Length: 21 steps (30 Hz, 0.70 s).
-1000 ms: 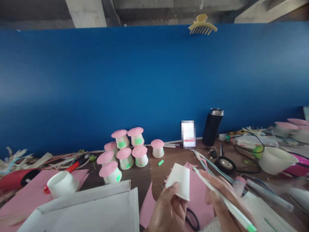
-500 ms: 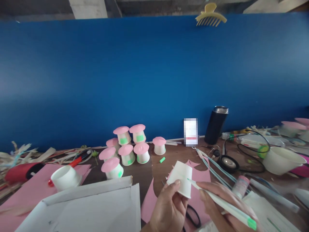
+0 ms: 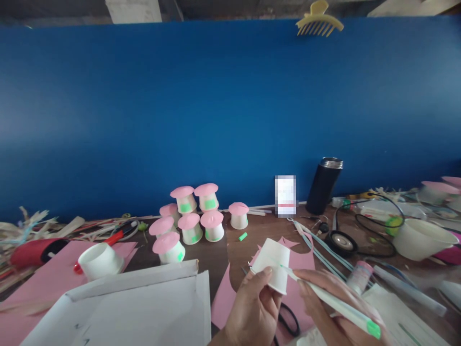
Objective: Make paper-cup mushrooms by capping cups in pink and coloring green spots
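Left hand [image 3: 252,312] grip pinches upturned paper cup [image 3: 275,259], right hand [image 3: 326,319] grip clenched on green-capped pen [image 3: 334,305], tip at cup wall: marking step, likely needs cup held steady.

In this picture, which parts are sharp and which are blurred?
Head view: the paper cup in the left hand and the pink-topped cups are fairly sharp; the pen in the right hand and the tube near the right edge are smeared; a small patch by the black flask is pixelated.

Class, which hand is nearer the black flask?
Right. The right hand, holding a pen, is in front of the black flask; the left hand, holding a cup, sits further left.
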### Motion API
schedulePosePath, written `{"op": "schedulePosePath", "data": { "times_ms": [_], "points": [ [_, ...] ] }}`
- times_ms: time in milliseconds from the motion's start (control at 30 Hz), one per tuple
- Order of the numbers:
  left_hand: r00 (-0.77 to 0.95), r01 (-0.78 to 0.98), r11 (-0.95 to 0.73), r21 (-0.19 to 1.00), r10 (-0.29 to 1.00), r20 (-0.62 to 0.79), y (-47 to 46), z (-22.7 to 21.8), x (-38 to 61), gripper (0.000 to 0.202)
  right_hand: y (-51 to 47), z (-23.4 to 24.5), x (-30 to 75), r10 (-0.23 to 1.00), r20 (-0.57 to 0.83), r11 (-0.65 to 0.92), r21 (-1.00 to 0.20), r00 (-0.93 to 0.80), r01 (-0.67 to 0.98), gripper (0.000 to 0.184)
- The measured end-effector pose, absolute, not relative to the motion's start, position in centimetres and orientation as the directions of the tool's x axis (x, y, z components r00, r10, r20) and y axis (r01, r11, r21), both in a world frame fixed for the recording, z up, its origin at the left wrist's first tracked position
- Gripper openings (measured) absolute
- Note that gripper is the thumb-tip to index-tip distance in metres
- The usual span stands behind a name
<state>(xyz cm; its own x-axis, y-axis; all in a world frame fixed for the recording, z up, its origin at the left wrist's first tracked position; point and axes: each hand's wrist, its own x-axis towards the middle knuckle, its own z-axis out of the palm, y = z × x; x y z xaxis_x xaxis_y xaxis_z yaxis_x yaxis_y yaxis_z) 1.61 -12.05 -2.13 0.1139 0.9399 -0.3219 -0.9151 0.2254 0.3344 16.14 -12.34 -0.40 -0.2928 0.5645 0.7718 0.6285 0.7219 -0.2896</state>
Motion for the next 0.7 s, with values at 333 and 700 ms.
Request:
{"op": "schedulePosePath", "data": {
  "times_ms": [333, 700],
  "points": [
    [0.115, -0.914, 0.220, 0.340, 0.946, -0.302, -12.05, -2.08, 1.64, 0.013, -12.26, -0.33, 16.12, 0.553, 0.774, 0.727, -0.266, -0.309, 0.633, 0.022],
    [0.120, -0.909, 0.226, 0.351, 0.947, -0.300, -12.06, -2.39, 1.64, 0.009, -12.29, -0.56, 16.19, 0.566, 0.772, 0.707, -0.274, -0.289, 0.652, 0.021]
  ]
}}
